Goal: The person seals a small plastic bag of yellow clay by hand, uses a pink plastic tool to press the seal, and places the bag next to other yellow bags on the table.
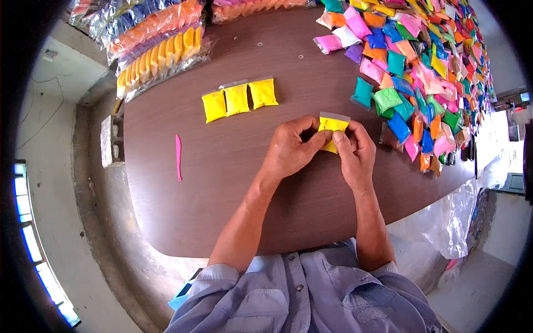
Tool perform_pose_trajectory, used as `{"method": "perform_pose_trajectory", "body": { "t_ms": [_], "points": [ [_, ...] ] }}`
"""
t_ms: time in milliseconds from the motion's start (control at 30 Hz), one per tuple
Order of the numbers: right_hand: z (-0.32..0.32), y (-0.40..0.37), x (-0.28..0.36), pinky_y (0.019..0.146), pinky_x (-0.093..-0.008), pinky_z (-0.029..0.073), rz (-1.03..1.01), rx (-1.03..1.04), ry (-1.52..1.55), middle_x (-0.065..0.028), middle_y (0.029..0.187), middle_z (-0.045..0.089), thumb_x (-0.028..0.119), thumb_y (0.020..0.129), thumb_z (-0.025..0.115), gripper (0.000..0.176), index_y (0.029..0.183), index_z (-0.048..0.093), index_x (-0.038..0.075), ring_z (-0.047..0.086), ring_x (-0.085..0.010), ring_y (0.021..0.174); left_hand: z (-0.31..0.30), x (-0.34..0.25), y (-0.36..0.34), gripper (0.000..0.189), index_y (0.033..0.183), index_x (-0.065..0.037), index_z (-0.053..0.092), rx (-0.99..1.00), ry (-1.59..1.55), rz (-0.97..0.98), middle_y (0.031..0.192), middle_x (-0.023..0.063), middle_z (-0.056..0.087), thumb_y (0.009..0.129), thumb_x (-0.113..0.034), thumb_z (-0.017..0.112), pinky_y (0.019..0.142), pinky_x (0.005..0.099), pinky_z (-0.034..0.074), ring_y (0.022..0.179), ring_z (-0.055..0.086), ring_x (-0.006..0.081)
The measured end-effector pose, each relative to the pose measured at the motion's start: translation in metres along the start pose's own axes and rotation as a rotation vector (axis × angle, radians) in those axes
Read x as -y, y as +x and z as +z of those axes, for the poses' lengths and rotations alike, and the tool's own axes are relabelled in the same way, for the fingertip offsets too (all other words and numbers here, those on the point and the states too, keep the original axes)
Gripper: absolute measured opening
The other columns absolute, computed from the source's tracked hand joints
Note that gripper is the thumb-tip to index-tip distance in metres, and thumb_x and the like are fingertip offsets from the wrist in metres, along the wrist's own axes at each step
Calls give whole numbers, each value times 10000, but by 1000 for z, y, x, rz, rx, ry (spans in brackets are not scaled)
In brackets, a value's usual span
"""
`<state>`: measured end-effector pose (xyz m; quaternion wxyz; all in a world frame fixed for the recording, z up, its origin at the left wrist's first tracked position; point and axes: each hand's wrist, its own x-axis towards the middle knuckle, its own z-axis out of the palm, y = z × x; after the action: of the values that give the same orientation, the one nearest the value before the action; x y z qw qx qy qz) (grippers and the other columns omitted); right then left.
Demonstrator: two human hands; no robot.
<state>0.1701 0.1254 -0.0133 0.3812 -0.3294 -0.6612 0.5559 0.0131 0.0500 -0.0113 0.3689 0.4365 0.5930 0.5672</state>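
Together, left hand [289, 149] and right hand [357, 156] pinch a pillowy, clear-edged yellow plastic packet [334, 124].

Single head cam, worn on the person, i.e. a POV view: faces fwd & steeply down onto the tabletop [222, 183]. Shirt [266, 308] fills the bottom, hard by the tabletop's near edge, so the lens sits approx. above that edge. Range: close; left hand [288, 150] & right hand [356, 155] at mid-pic, in from the near edge. V. wide fisheye, black rounded surround. Coverage: past L edge to floor [114, 194] & window [31, 244]; bagged packs [155, 58] at far-L corner; packet pile [425, 83] along R edge.
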Motion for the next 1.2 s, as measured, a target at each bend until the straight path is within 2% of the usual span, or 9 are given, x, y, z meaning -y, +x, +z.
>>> {"method": "perform_pose_trajectory", "body": {
  "t_ms": [300,567,633,733,800,933,1033,1133,1200],
  "points": [
    [-2,0,-10,659,-170,427,-6,-69,90,51,893,593,152,991,682,250,1170,629,-14,495,7,763,-3,-9,-1,222,1045,22,712,60,141,-5,885,21,704,917,-151,768,683,252,507,776,596,61],
    [-3,0,-4,687,-178,456,-9,4,-51,23,959,617,154,1000,672,263,1198,618,-11,540,-8,814,0,1,2,216,1054,29,707,1,19,-32,906,35,714,906,-119,761,713,257,518,794,613,72],
    [0,0,-5,697,-188,479,-4,-45,96,11,979,626,151,998,673,271,1204,612,-15,564,-23,835,1,-4,1,216,1056,29,707,6,11,-57,915,41,719,905,-116,761,716,256,520,800,619,74],
    [-3,0,-10,706,-197,496,-13,-92,68,3,991,637,143,996,673,275,1208,610,-20,577,-34,841,1,-14,-1,213,1058,29,706,37,81,-6,933,52,728,904,-107,762,730,256,531,823,634,78],
    [-3,0,-10,707,-199,498,-12,-88,83,1,995,639,144,995,676,279,1209,609,-22,577,-35,838,1,-15,-1,231,1066,29,706,44,162,21,931,58,734,901,-119,772,734,261,540,829,642,80],
    [-1,1,-2,704,-194,500,15,-37,72,2,993,640,153,992,688,293,1210,607,-24,572,-27,823,0,-5,1,258,1068,30,705,18,78,-20,905,62,734,893,-142,784,729,265,542,813,651,91],
    [-1,1,-4,682,-190,501,33,2,94,1,988,644,166,988,699,302,1208,608,-20,569,-17,806,-1,-7,1,264,1070,36,700,-7,127,34,906,68,735,892,-139,785,729,264,542,812,661,100],
    [-2,0,-5,655,-190,503,28,-25,96,-1,971,650,169,985,705,297,1204,612,-10,572,-13,776,-1,-13,0,254,1070,37,699,18,175,-31,925,71,737,894,-127,781,741,265,545,830,668,105],
    [-6,0,-9,646,-191,503,35,-47,97,-1,963,652,175,983,708,299,1203,614,-5,574,-14,765,0,-10,0,262,1082,32,704,49,28,-40,941,75,741,890,-129,784,746,263,544,838,665,99]
  ]
}}
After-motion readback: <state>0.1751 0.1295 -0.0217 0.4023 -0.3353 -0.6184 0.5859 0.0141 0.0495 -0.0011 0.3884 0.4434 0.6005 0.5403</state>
